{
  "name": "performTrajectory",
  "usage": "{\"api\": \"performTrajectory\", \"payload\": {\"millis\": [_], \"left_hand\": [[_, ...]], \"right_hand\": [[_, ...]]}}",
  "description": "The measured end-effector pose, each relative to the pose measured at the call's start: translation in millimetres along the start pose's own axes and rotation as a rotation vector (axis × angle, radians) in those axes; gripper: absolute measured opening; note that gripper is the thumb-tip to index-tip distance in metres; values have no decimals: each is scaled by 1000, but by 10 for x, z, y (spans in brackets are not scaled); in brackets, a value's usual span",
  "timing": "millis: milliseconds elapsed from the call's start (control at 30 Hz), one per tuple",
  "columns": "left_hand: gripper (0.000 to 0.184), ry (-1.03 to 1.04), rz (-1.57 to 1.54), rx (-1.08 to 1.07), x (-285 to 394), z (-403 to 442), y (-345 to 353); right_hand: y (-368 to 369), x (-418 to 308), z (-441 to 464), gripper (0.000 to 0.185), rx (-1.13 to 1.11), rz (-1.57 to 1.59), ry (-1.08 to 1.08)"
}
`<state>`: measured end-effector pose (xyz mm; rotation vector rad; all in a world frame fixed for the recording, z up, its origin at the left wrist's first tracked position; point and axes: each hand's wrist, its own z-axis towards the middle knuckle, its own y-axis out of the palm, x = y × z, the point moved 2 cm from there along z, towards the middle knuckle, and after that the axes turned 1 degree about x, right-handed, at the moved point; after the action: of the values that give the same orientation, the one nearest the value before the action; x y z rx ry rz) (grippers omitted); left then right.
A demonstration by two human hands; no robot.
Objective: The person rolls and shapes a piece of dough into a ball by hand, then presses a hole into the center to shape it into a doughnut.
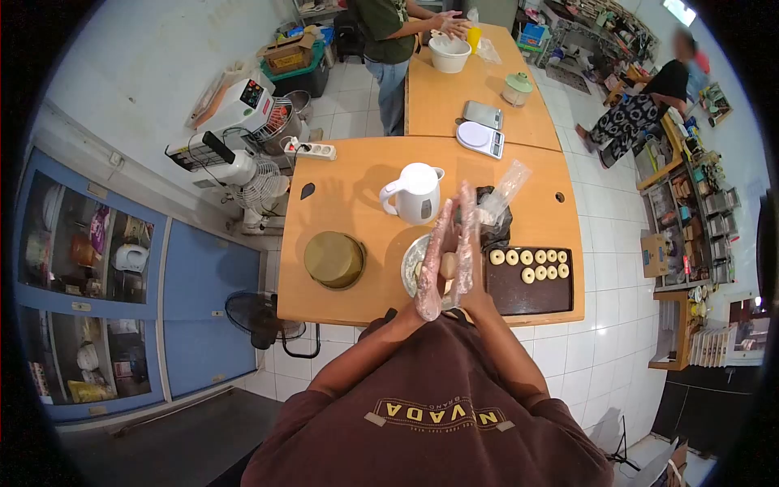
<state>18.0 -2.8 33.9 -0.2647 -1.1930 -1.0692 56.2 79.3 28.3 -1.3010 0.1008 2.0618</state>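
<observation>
My left hand and my right hand, both in clear plastic gloves, face each other with fingers stretched out. Between the palms a small ball of dough is held. Below them stands a round bowl with pale contents, partly hidden by my left hand. To the right, a dark baking tray carries several ring-shaped pieces of dough near its far edge.
A white kettle stands beyond my hands, a brownish-green round container at left. Further off are a kitchen scale, plastic bags and a power strip. A co-worker works over a white bowl.
</observation>
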Motion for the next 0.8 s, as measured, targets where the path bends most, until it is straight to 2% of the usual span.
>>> {"api": "performTrajectory", "payload": {"millis": [33,100,133,233,267,400,533,633,700,800], "left_hand": [[115,58,37,-5,40,22,-62],[112,18,-63,130,93,70,-167],[111,4,-76,151,38,89,-276],[109,-111,-175,153,-166,-55,-399],[108,-161,-219,146,-208,-147,-370],[106,-38,-9,-72,-136,-463,-233],[97,138,160,-125,9,-442,-279],[93,74,150,-1,116,-322,-362],[93,-48,23,102,-36,-336,-507],[95,-163,-57,102,-164,-465,-507]], "right_hand": [[84,-24,-47,95,-61,10,80],[297,-23,-206,93,-95,196,137],[387,-16,-276,94,-105,163,153],[453,-74,-395,96,-103,131,35],[451,-93,-387,97,-89,116,68],[275,-152,-259,95,49,95,103],[280,-93,-332,93,81,83,142],[463,-151,-529,91,3,115,165],[560,-202,-647,90,-39,137,149],[592,-247,-666,89,-51,145,122]]}}
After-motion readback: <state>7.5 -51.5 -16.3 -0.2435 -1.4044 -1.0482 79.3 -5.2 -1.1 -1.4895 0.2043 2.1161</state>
